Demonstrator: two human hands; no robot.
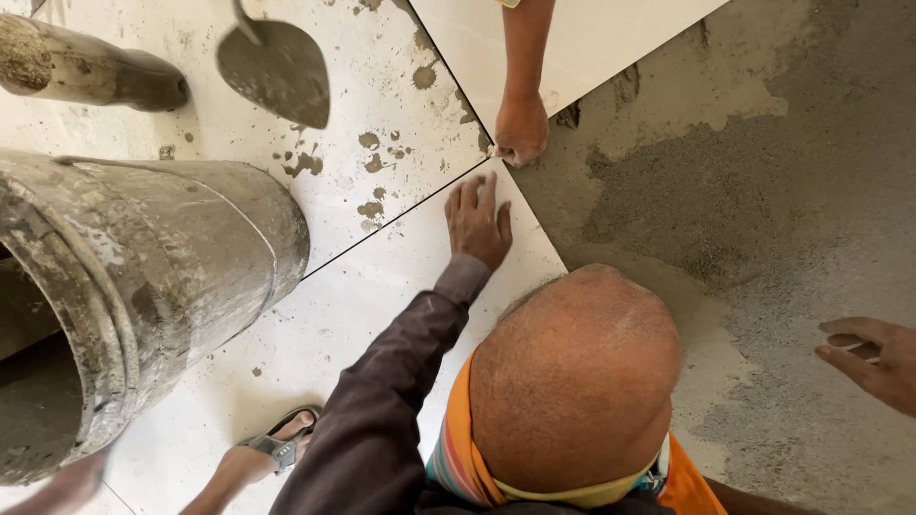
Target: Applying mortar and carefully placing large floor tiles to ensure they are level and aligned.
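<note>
My right hand comes in from the right edge over grey mortar, its fingers curled around a small white piece. A blurred skin-coloured shape at the bottom left, under a big dirty bucket, may be my left hand. Below me crouches a co-worker with a bald head. The co-worker's hand, in a dark sleeve, lies flat on the corner of a white tile. Another person's hand reaches down from the top and touches the tile corners.
A mortar-caked trowel and a dirty cylindrical tool lie on the spattered tile at the top left. A sandalled foot rests on the near tile. Another white tile sits at the top.
</note>
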